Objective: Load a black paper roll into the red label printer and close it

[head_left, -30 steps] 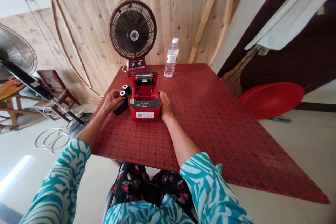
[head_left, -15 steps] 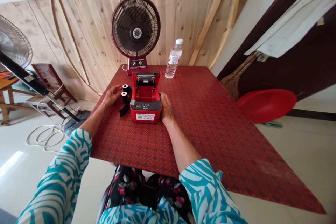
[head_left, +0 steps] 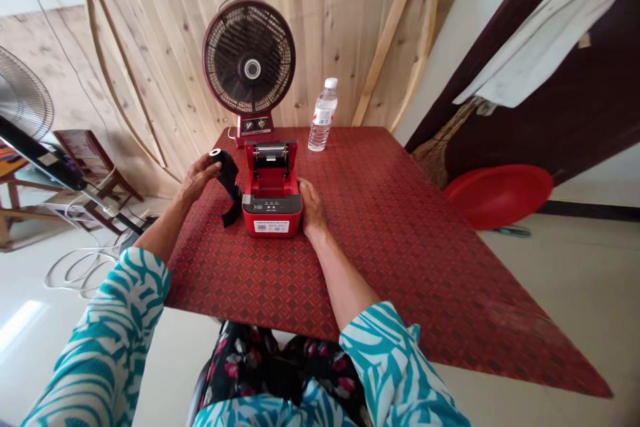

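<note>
A small red label printer (head_left: pixel 271 195) stands on the red patterned table (head_left: pixel 380 227) with its lid raised. My left hand (head_left: pixel 199 174) is closed round a black ribbon roll (head_left: pixel 223 163) and holds it above the table just left of the printer. A loose black strip (head_left: pixel 233 207) hangs from the roll down to the tabletop. My right hand (head_left: pixel 311 207) rests against the printer's right side, fingers curled on its casing.
A red desk fan (head_left: pixel 249 70) and a clear water bottle (head_left: pixel 323 115) stand behind the printer. A pedestal fan (head_left: pixel 25 117), a wooden chair (head_left: pixel 85 153) and cable loops (head_left: pixel 83 267) are on the floor to the left. A red basin (head_left: pixel 500 190) lies at right.
My left hand has lifted the black roll off the table and raised it beside the printer, with the strip trailing down. The right hand stays on the printer.
</note>
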Demonstrator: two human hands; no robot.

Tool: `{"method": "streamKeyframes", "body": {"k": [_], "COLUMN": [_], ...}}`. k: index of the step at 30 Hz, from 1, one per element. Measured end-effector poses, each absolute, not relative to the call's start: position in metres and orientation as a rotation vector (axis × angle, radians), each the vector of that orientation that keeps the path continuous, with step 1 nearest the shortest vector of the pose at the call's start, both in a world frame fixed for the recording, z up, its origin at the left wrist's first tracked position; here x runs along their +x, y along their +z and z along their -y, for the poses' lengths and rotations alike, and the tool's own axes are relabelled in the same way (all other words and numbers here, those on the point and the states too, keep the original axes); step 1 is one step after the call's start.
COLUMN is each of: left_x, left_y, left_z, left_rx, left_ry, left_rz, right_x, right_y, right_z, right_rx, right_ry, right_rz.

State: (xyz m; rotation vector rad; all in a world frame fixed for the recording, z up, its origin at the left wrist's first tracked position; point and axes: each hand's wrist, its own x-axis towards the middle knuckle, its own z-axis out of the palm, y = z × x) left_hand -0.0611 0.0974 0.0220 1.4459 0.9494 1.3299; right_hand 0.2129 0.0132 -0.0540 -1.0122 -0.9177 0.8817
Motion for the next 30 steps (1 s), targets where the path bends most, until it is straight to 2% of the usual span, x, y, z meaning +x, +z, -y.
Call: {"method": "streamKeyframes", "body": {"k": [3, 9, 16, 23, 27, 30], "left_x": [-0.068, -0.033, 0.025, 0.052, 0.048, 0.033], "left_y": [0.052, 0.09, 0.095, 0.082, 0.084, 0.082], "left_z": [-0.077, -0.034, -0.046, -0.073, -0.076, -0.062], "left_rx": [1.471, 1.851, 2.541, 2.671, 2.588, 2.433], "left_ry": [1.285, 0.791, 0.35, -0.106, -0.086, 0.301], "left_rz": [-0.873, -0.786, -0.976, -1.143, -1.087, -1.054], "right_x": [0.212, 0.21, 0.208, 0.207, 0.208, 0.209], "right_y": [-0.056, -0.054, -0.058, -0.056, -0.055, -0.055], "right_z": [-0.016, -0.018, -0.025, -0.024, -0.023, -0.023], "right_rx": [-1.004, -1.004, -0.991, -0.956, -0.975, -0.963], "right_ry": [0.887, 0.872, 0.857, 0.834, 0.833, 0.85], "right_rz": [0.898, 0.897, 0.904, 0.926, 0.947, 0.949]}}
